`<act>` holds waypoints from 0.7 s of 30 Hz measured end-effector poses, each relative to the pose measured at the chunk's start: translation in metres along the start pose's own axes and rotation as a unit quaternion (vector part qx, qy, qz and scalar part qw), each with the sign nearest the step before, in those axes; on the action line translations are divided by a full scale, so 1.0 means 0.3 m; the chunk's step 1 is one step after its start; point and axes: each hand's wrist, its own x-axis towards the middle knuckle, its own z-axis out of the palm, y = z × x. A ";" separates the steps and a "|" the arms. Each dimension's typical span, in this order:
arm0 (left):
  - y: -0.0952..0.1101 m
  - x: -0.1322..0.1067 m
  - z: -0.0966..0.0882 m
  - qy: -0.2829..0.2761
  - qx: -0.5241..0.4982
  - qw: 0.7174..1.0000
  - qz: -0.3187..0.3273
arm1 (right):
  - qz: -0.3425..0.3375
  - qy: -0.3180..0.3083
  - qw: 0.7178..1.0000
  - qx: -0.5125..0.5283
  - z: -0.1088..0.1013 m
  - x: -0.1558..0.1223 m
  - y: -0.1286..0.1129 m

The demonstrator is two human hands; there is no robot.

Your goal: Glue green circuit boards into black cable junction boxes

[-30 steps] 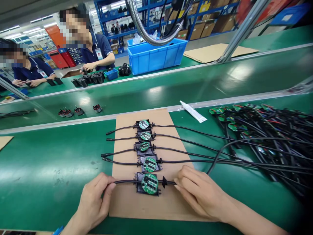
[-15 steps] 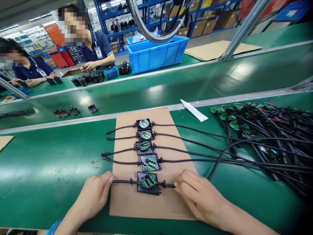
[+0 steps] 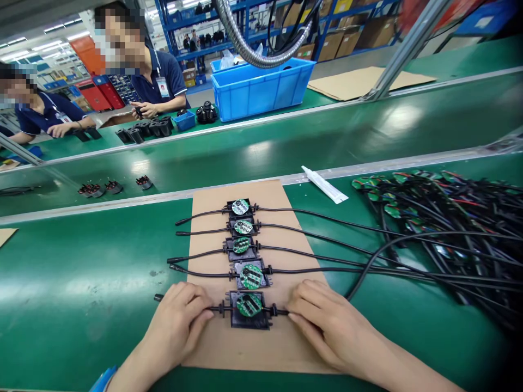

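Note:
A green round circuit board lies over a black plastic case half, the nearest of several in a column on a brown cardboard sheet. Black cables leave it on both sides. My left hand is closed on the left cable, whose plug end shows beyond the knuckles. On the other side my right hand pinches the right cable close to its grommet. Just behind sits another case half with its green board, apart from both hands.
A heap of black cables with green boards covers the right of the bench. A white tube lies behind the sheet. Black parts with pins sit on the green belt. Two people work across, beside a blue bin.
My left hand has slid right along the cable, nearer the case. My right hand has shifted slightly left. The parts on the belt have moved left.

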 end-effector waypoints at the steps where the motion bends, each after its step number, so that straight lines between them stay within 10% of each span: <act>1: -0.002 0.004 0.014 0.004 -0.007 1.000 0.007 | -0.006 0.005 1.000 -0.007 0.006 0.000 0.005; 14: 0.009 0.052 -0.049 -0.035 -0.085 0.995 -0.048 | 0.009 -0.008 1.000 -0.001 -0.048 0.016 0.043; 21: -0.013 0.221 -0.125 -0.013 -0.119 0.992 -0.023 | 0.126 0.189 0.972 -0.055 -0.284 0.231 0.390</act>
